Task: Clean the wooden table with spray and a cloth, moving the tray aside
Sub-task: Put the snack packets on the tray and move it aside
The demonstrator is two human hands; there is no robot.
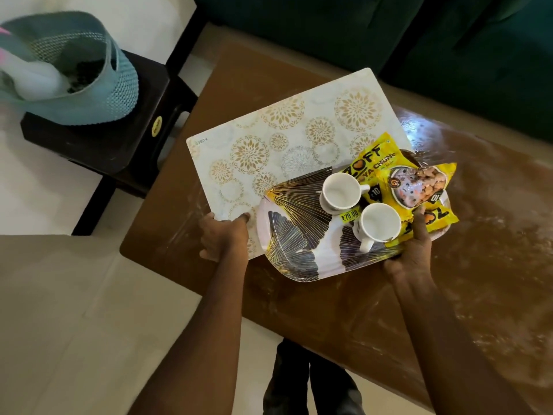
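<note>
A white tray [294, 235] with dark and gold leaf prints sits over a cream placemat [275, 139] patterned with gold flowers, on the brown wooden table [466, 253]. Two white cups [339, 191] [378, 224] and yellow snack packets [419, 187] lie on the tray. My left hand [223, 236] grips the placemat's near left corner, thumb on top. My right hand [416, 250] grips the tray's near right rim, thumb over a packet. The table shows dusty white smears.
A dark stool [125, 136] stands left of the table, with a light blue knitted basket [98, 85] holding a white bottle [36, 76] on it. A dark green sofa [449, 40] runs behind the table. Pale floor lies at left and below.
</note>
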